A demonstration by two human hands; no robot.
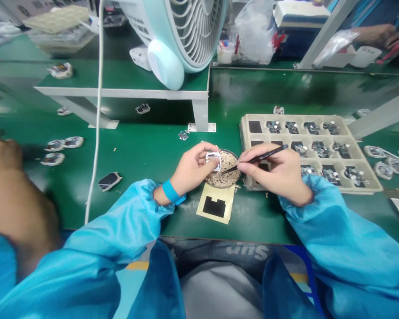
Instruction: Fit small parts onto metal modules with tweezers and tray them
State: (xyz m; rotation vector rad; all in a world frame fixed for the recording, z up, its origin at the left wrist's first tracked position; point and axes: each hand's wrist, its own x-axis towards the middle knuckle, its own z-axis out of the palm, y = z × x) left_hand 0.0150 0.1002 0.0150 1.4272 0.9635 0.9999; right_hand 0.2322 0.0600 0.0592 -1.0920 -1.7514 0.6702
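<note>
My left hand [194,168] pinches a small white device housing [213,160] by its edges, over a round dish [231,179] full of tiny light and dark bits. Between the thumb and fingers of my right hand [275,170] is a pair of black tweezers [264,156]. Their tip points down and left, close to the housing; whether it touches anything is too small to tell. Below the dish lies a yellowish backing sheet [202,210] bearing a black cut-out sticker [214,207].
A beige compartment tray [319,186] with small circuit parts stands at the right. A fan [166,62] sits on a raised shelf [126,92], its white cable [97,124] hanging down left. Several housings [73,141] lie at left, near another person's blurred arm [16,190].
</note>
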